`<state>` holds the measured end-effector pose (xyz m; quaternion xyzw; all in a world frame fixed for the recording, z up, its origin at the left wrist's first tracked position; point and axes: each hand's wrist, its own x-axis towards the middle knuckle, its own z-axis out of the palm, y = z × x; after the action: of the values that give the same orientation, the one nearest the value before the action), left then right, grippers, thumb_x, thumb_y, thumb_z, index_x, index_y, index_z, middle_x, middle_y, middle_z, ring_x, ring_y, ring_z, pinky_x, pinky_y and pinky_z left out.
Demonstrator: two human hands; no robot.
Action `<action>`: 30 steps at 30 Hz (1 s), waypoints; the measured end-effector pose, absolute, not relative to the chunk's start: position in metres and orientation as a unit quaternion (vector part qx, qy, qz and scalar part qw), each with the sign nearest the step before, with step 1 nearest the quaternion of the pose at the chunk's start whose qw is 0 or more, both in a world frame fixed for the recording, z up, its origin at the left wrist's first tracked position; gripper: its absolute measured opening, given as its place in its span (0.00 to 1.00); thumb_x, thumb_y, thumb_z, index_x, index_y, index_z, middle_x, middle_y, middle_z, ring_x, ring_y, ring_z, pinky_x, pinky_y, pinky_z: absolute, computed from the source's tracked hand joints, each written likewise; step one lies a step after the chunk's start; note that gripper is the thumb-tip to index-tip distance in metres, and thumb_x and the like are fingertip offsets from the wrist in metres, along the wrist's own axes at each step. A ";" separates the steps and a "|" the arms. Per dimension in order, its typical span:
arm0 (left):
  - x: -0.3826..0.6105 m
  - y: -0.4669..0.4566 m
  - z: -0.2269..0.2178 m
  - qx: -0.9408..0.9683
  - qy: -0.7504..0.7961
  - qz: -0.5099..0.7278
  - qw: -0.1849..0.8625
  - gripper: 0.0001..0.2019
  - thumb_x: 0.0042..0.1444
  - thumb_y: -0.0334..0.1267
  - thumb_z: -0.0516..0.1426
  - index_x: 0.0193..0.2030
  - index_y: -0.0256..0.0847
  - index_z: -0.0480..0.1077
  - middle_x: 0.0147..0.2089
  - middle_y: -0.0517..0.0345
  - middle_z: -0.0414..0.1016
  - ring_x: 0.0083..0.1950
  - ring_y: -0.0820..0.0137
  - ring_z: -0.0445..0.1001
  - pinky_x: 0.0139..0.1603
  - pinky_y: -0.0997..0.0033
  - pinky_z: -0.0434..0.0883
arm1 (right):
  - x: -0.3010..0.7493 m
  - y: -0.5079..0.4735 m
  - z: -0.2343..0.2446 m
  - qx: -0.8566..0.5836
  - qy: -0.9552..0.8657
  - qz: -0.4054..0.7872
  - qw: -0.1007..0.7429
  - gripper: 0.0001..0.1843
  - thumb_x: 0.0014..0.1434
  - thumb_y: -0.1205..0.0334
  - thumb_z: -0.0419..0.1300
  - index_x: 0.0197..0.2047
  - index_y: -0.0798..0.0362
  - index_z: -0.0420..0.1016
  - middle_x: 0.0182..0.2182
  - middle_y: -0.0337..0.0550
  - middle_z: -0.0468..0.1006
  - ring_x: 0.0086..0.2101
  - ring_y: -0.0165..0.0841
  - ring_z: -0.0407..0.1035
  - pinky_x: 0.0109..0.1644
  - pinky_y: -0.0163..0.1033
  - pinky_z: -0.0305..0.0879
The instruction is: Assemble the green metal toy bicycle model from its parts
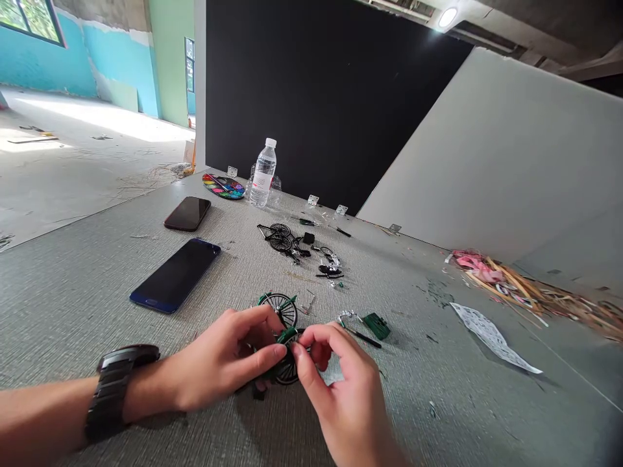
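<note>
Green model bike [287,335] sits right b/w my hands, just above the tabletop or on it, can't tell which. My L hand [228,363] has it gripped from the L side, thumb along the near part, fingers curled over & hiding the middle. My R hand [341,376] comes in from the R w/ thumb + index pinched on the bike by the near wheel [286,372]; can't tell which exact bit is b/w those tips. Far wheel [281,309] pokes out past my L fingertips, so the long axis runs approx. straight away from me, wheel to wheel. Both hands touch it; L covers more, R is nearer the near wheel's R side.

Edges/room: hex key [309,300] lies just beyond my fingertips, close to the far wheel. Green panel [376,325] & black rod [366,338] are just past my R knuckles, so tight fwd-R. Further ahead: chrome parts [331,261], then black model bike [281,239]. Blue phone [175,275] is ahead of my L wrist, nearer than the dark phone [188,214]; table edge is well past both, to the L. Most elbow room's R of my R hand, where tabletop runs out to the paper sheet [489,337], w/ only small scraps in b/w.
</note>
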<state>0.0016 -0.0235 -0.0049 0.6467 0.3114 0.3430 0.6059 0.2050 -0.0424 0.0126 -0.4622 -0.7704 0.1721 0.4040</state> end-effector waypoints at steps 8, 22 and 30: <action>0.003 -0.023 -0.002 0.622 0.297 0.349 0.635 0.14 0.71 0.48 0.57 0.39 0.40 0.64 0.34 0.62 0.69 0.31 0.71 0.73 0.33 0.70 0.73 | 0.205 -0.042 0.012 -0.444 -0.788 0.150 0.399 0.08 0.68 0.66 0.57 0.35 0.49 0.71 0.28 0.37 0.71 0.28 0.32 0.67 0.31 0.37 0.64; 0.005 -0.022 -0.004 0.584 0.289 0.355 0.670 0.14 0.70 0.49 0.58 0.39 0.41 0.64 0.34 0.62 0.70 0.32 0.70 0.72 0.33 0.69 0.77 | 0.203 -0.043 0.013 -0.455 -0.790 0.139 0.388 0.09 0.69 0.64 0.56 0.35 0.49 0.71 0.26 0.37 0.69 0.27 0.32 0.66 0.30 0.38 0.63; 0.004 -0.020 -0.005 0.580 0.290 0.352 0.676 0.16 0.68 0.50 0.60 0.38 0.40 0.66 0.35 0.62 0.68 0.33 0.70 0.71 0.33 0.68 0.78 | 0.205 -0.043 0.011 -0.435 -0.810 0.104 0.380 0.08 0.68 0.66 0.57 0.35 0.48 0.72 0.25 0.36 0.68 0.28 0.34 0.66 0.32 0.39 0.63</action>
<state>0.0045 -0.0199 -0.0047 0.5796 0.2898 0.3518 0.6755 0.2055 -0.0432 0.0108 -0.4353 -0.8095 0.1038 0.3800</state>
